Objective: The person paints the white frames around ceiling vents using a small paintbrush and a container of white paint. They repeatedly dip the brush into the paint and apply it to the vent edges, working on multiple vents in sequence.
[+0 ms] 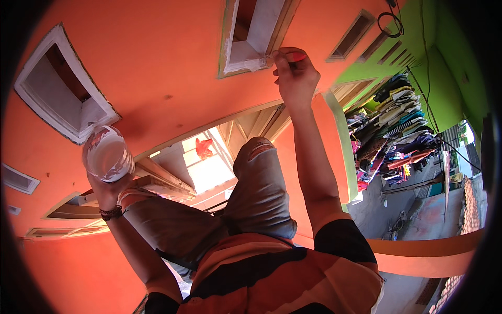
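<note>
My left hand (107,191) is closed around a clear plastic cup (108,154) with white paint in it and white smears on its wall. It is held up at the left, just below a wall opening with a white-painted frame (39,94). At the top middle, my right hand (299,78) pinches a paintbrush (297,57) with a red handle. The brush tip touches the lower right corner of a second wall opening's frame (238,68). White paint shows along that lower edge, while the outer right strip looks brownish.
The orange wall (157,63) surrounds the openings. My bent knees in torn grey trousers (261,183) are below it, over a wooden door or window frame (167,175). Many clothes (400,125) hang at the right beside a green wall (444,83). A red plastic bag-like thing (204,148) lies in the bright patch.
</note>
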The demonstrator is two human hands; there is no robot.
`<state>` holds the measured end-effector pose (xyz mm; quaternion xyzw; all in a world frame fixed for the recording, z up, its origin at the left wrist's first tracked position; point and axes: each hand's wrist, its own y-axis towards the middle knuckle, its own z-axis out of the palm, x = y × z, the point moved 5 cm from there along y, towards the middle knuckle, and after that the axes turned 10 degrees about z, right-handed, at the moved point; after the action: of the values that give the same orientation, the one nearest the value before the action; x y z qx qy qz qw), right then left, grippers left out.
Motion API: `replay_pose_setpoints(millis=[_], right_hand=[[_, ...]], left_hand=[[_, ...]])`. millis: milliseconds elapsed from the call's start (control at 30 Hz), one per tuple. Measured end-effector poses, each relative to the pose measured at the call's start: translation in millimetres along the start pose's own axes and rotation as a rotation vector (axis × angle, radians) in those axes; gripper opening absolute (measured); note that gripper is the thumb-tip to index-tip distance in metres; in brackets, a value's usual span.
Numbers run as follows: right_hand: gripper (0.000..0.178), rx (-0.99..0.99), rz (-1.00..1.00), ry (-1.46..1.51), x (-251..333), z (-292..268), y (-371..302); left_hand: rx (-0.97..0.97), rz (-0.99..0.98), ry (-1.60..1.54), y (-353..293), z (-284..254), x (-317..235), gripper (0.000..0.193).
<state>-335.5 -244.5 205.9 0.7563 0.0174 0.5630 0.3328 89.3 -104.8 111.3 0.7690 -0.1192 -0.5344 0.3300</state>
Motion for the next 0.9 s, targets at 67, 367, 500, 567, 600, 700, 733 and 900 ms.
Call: replay_pose_setpoints(millis=[67,367,500,567,600,700,733,900], right_hand=[[0.014,0.007,0.102,0.069,4.1,-4.9,-2.8],[0.016,0.002,0.087,0.088,-8.1,-1.3,-0.6],[0.013,-0.115,-0.005,-0.023,-5.7,-16.2,1.3],[0.012,-0.112,-0.196,-0.168,-2.3,-8.3,-4.6],[0.011,-0.109,-0.292,-0.237,3.5,-0.1,-8.6],[0.01,0.005,-0.307,-0.153,14.6,17.0,-21.7],[0.01,0.049,-0.274,-0.102,15.7,19.8,-23.3],[0.016,0.082,-0.024,0.0,-2.7,-5.1,1.2]], left_hand=[[-0.006,0.039,-0.001,3.6,4.2,-5.1,0.092],[-0.011,-0.001,0.023,-2.5,-4.0,7.4,0.097],[-0.003,-0.03,0.004,-0.3,0.5,5.3,0.098],[0.004,-0.054,0.002,-0.8,1.1,5.0,0.098],[0.009,-0.035,0.022,-0.9,-0.9,5.3,0.099],[0.017,0.004,0.055,-0.1,-3.8,6.8,0.1],[0.014,0.004,0.048,0.9,-1.1,3.2,0.1],[0.018,-0.026,0.018,1.9,2.3,-1.4,0.103]])
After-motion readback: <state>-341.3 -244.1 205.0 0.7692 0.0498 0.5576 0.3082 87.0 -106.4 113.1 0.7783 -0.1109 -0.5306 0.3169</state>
